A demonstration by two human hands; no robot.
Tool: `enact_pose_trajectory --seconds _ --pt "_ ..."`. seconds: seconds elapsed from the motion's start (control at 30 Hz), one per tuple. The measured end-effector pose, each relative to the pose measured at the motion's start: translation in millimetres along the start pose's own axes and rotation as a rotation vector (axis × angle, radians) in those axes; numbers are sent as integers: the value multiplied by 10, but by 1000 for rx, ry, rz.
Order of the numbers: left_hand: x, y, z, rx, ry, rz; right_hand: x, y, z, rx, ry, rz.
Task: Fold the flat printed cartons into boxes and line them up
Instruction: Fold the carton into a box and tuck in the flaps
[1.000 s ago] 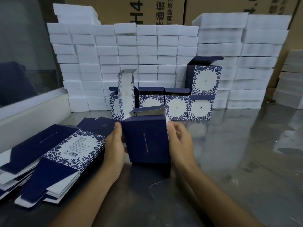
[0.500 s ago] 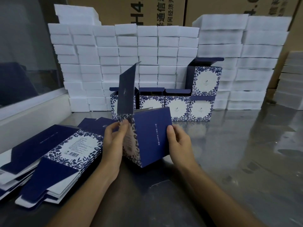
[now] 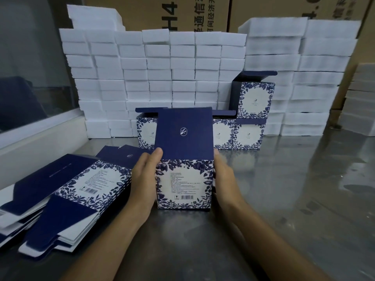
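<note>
The box point(image 3: 183, 182) now stands upright on the steel table point(image 3: 294, 199), just in front of the person, with its barcode side facing us and the dark blue lid point(image 3: 183, 133) standing straight up above it. Half a second ago it was tilted on one edge with a dark side turned to us, and a second ago it was more flat in the hands, so it has been turned and set on its base. The left hand point(image 3: 145, 179) holds the left wall, thumb at the fold of the lid; the right hand point(image 3: 223, 179) holds the right wall, though most of its fingers are hidden behind the box. I judge that the bottom is closed and the folding of this one is nearly finished; what is left is to put it with the others. On the left lie the flat cartons point(image 3: 67, 195), many of them, so much work remains. Farther back the row point(image 3: 247, 134) of finished boxes stands against the white foam blocks point(image 3: 158, 74), with one box stacked on top at the right end.
</note>
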State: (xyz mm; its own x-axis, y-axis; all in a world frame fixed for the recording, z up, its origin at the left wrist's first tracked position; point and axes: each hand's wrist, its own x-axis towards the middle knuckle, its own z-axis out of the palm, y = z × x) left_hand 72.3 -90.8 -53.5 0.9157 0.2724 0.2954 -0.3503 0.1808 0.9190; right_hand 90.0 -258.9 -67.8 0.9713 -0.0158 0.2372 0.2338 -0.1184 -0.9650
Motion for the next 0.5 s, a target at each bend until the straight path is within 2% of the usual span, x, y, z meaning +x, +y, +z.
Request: enact_pose_trajectory --seconds 0.07,0.17,0.23,0.3,0.37,0.5 --pt "14 -10 -3 1 -6 2 9 6 13 18 -21 58" --pt "18 -35 11 97 26 62 -8 0 16 27 -4 10" --pt "-2 -20 19 197 37 172 -21 -33 21 66 92 -39" --pt "-23 -14 22 390 -21 328 -26 -48 23 86 179 -94" --pt "-43 -11 13 525 -73 415 -52 -94 2 23 281 -229" --pt "-34 -35 -3 654 -59 525 -109 -165 -63 -343 448 -643"
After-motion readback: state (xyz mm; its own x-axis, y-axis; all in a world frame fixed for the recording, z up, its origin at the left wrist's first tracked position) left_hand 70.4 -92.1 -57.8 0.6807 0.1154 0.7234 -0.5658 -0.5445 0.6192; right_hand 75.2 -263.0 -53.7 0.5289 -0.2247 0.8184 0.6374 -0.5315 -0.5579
